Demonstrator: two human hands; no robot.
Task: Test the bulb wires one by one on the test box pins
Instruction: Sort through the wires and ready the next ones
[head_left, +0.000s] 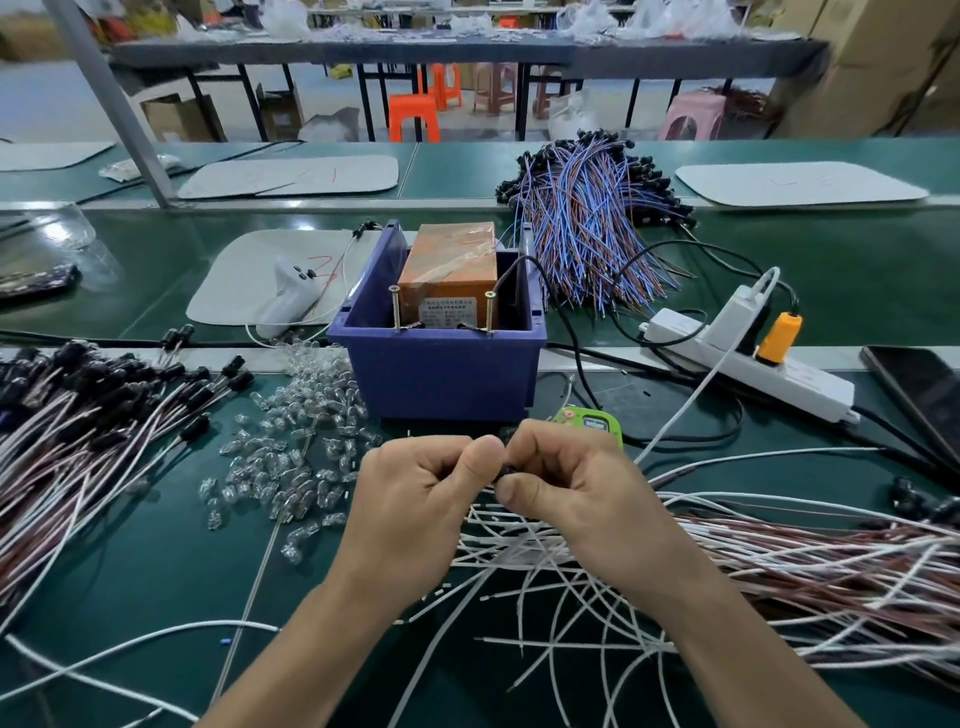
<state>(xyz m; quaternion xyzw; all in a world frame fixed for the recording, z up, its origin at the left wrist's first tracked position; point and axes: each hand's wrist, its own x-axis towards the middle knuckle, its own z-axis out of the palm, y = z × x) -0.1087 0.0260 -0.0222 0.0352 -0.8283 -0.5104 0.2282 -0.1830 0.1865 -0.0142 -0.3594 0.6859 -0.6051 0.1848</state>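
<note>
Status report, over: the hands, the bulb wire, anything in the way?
Left hand and right hand both pinch one black socket. Short of the test box pins, no contact. Loose white wires below; nothing blocks the pins.

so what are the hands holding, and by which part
The left hand and right hand together pinch a small black piece from either side; most of it is hidden.

The test box (439, 374) stands in the middle of the desk (156, 571), with two pins (397, 306) at its front edge. Bulbs (296, 457) lie left of it, a power strip (748, 353) lies right, and a wire bundle (587, 223) lies behind to the right. Before it, the left hand (415, 499) and right hand (571, 488) meet on a socket (506, 470), over loose wires (498, 545).
</note>
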